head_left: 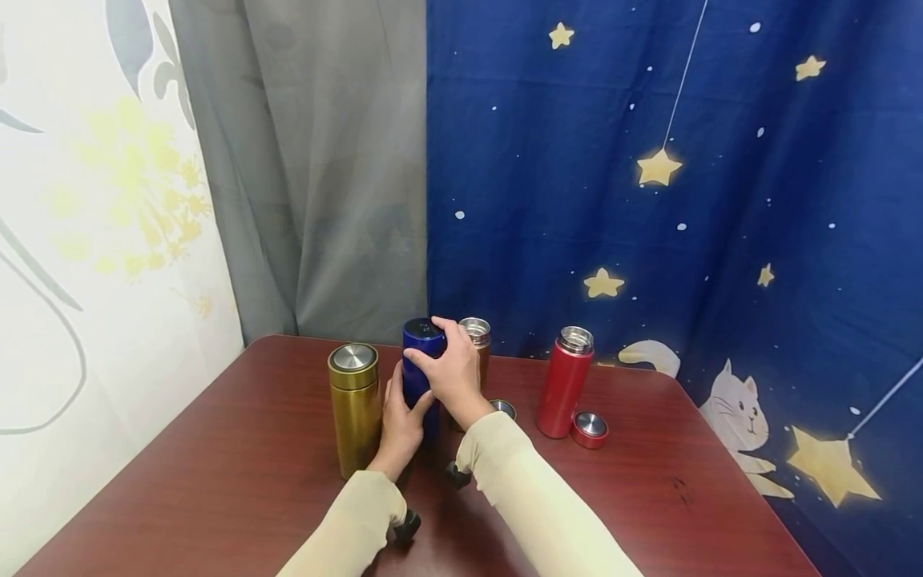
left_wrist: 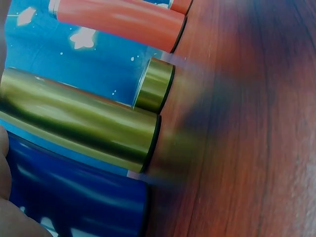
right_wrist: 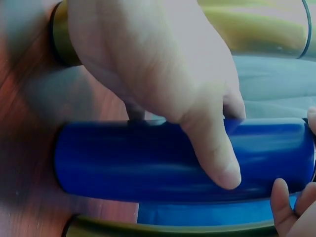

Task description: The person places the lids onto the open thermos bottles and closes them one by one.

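Observation:
A blue thermos flask (head_left: 414, 386) stands upright on the table with its dark-topped lid (head_left: 422, 328) in place. My left hand (head_left: 399, 431) grips the flask's body, its thumb across the near side in the right wrist view. At the top, my right hand (head_left: 456, 370) holds the lid between thumb and fingers. Just behind the right hand stands an uncapped gold-brown flask (left_wrist: 84, 121), partly hidden in the head view. Its loose lid (left_wrist: 155, 86) rests on the table beside it. Left of my hands is a larger gold flask (head_left: 355, 421) with its lid on.
An uncapped red flask (head_left: 565, 391) stands to the right, its red lid (head_left: 591, 430) next to its base. The dark red wooden table (head_left: 216, 481) reaches back to a grey curtain (head_left: 346, 176) and a blue star-patterned curtain (head_left: 534, 200).

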Available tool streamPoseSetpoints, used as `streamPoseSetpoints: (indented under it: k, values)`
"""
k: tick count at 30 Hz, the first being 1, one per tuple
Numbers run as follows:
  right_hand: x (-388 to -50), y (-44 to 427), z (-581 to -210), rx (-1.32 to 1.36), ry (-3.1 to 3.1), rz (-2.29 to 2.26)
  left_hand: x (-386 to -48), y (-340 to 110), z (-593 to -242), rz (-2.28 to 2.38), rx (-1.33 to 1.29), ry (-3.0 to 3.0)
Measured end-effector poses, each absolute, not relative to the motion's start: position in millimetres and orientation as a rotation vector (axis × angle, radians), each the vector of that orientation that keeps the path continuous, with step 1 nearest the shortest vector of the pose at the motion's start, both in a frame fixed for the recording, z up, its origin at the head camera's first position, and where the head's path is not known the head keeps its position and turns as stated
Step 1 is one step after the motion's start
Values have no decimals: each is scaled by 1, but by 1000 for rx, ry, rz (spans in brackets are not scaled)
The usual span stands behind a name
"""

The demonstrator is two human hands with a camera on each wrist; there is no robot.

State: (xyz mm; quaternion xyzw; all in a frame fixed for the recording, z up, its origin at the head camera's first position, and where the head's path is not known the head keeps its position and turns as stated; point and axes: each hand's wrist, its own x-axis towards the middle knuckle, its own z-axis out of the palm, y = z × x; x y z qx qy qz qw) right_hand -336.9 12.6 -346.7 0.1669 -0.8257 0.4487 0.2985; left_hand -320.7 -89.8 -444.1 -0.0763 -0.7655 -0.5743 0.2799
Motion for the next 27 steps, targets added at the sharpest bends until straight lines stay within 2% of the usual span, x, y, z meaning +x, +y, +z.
streamPoseSetpoints:
  k: [7,17,27]
  values:
    - [-337,14,-341,458,-2248,1157,-321,-89,-442,-1542,-213,-2060]
    - [-347,39,-334,828,-2406,1273,-322,-96,-441,-1597,-312,-2086]
    - [-346,39,-337,759,-2372,1175,-327,-99,-443,-1587,-317,-2110]
